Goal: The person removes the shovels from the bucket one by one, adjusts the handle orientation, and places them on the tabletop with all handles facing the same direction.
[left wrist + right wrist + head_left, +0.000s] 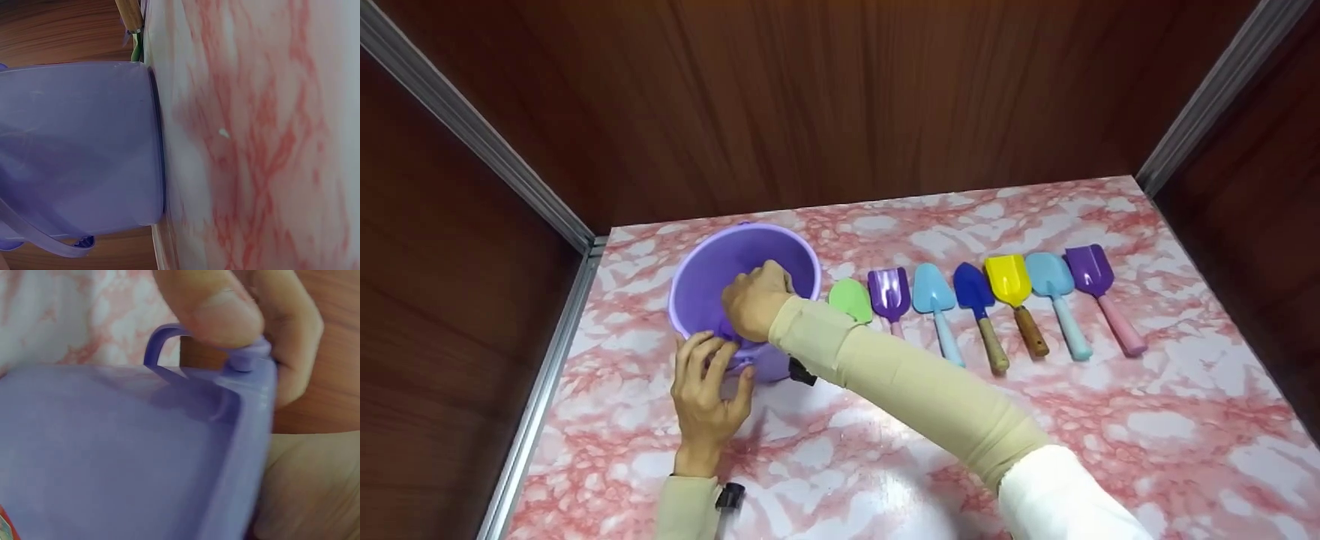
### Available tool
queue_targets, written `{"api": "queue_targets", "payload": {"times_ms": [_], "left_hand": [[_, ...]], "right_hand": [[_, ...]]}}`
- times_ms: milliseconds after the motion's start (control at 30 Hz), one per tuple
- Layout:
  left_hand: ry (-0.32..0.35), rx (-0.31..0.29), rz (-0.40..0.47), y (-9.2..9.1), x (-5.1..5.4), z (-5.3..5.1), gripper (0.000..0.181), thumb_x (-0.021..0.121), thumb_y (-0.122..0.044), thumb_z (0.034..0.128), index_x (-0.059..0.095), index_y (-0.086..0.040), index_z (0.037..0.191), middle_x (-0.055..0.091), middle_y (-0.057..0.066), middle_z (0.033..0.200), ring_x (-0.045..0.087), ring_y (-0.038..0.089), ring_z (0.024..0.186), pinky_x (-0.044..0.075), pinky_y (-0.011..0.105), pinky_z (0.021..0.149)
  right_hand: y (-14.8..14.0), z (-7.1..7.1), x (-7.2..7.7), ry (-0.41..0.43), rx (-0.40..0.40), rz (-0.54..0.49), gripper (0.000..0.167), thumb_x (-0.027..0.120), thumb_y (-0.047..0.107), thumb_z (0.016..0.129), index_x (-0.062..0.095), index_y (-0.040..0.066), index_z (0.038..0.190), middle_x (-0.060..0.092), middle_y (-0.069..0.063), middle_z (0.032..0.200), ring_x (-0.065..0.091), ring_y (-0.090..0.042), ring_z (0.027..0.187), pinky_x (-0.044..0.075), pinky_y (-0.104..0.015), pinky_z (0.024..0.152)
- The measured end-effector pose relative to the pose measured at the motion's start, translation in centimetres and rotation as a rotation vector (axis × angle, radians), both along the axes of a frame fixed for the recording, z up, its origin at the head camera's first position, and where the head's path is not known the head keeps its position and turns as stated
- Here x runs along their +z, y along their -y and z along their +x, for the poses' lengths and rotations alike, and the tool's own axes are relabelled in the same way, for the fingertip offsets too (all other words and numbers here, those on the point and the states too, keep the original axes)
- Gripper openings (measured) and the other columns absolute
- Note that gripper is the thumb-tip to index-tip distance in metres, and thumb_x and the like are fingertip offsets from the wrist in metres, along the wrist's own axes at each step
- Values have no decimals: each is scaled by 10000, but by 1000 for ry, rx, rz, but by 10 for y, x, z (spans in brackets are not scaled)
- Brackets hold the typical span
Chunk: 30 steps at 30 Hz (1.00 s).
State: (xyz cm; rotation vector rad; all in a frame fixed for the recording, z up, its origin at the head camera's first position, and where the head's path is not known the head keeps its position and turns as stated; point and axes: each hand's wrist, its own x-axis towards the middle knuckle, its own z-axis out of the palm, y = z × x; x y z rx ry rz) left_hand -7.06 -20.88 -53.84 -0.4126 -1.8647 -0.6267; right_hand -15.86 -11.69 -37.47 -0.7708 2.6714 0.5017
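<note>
A purple bucket [690, 289] stands upright at the left of the marbled tabletop. My right hand [757, 300] reaches over its mouth to the near rim. In the right wrist view, that hand's thumb and fingers pinch the round end of the bucket's handle [160, 343], beside the rim. Just left of it, my left hand [706, 394] grips the near rim with bent fingers, its thumb lower toward the outer wall. The bucket's side wall [73, 146] and a loop of its handle fill the left of the left wrist view, where the left fingers are out of sight.
Hand trowels and scoops lie in a row right of the bucket: green [850, 298], purple [889, 292], light blue [933, 289], dark blue [973, 286], yellow [1009, 279], pale blue [1050, 275], purple [1090, 270]. My right forearm hides some handles. Brown panels [810, 105] enclose the table.
</note>
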Motion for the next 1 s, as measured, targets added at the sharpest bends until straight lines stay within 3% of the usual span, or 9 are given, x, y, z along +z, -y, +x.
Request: {"api": "queue_targets", "payload": {"times_ms": [233,633,1000], "left_hand": [[-8,4,2,0,0,1,428,660,-453,1039,768,-39,1047,718,153,1051,658,393,1121,367,652,1249],[-12,-1,-5,-1,2,1,415,664,-445,1039,768,-44,1042,714,149,1032,664,398,1123,369,674,1236],[-9,9,16,-2,0,1,415,668,-443,1038,765,-40,1037,713,154,1016,660,401,1121,363,684,1237]], "right_hand": [[-12,-1,13,-72,12,-30,308,571,198,1078,722,240,1343,737,14,1285,735,-230,1007,614,-388,663],[-60,-18,35,-151,-5,-191,269,595,195,1057,719,194,1296,741,-31,1278,735,-281,1129,616,-431,919],[-120,-40,47,-76,-77,-339,269,726,133,942,714,160,1209,731,-84,1242,708,-370,1133,601,-534,966]]}}
